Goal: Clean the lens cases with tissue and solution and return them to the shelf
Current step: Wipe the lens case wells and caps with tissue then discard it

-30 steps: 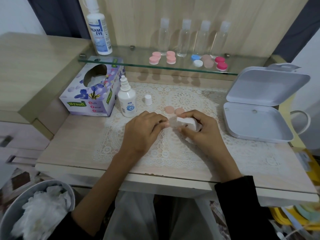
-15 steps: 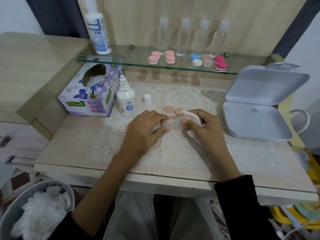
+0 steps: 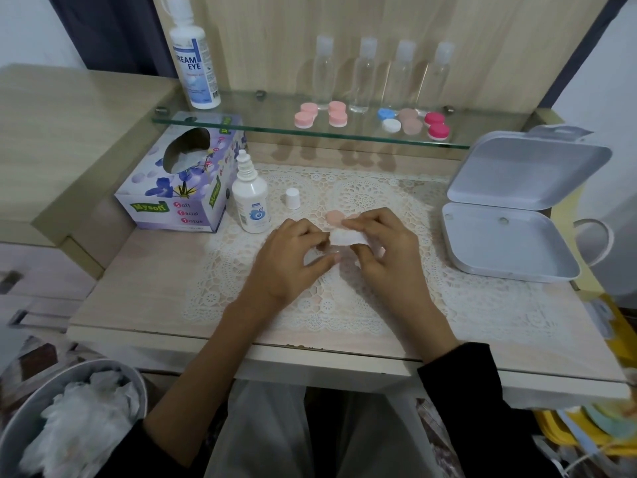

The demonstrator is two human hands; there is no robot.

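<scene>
My left hand (image 3: 289,257) and my right hand (image 3: 382,250) meet over the lace mat (image 3: 482,298). A folded white tissue (image 3: 346,238) is stretched between their fingertips. Under it my left hand pinches a clear lens case (image 3: 325,253), mostly hidden by tissue and fingers. Two peach caps (image 3: 334,217) lie on the mat just behind the hands. The small solution bottle (image 3: 251,198) stands uncapped to the left, its white cap (image 3: 292,198) beside it. Several lens cases sit on the glass shelf (image 3: 241,122): pink (image 3: 305,117), blue and white (image 3: 387,119), beige (image 3: 410,120), red (image 3: 436,125).
A tissue box (image 3: 182,177) stands at the left under the shelf. An open white box (image 3: 499,243) lies at the right. A large solution bottle (image 3: 194,60) and several clear bottles (image 3: 362,77) stand on the shelf. A bin of used tissues (image 3: 79,419) sits lower left.
My right hand has spread the bunched tissue into a flat strip over the clear case. Both hands have shifted slightly away from me, towards the peach caps.
</scene>
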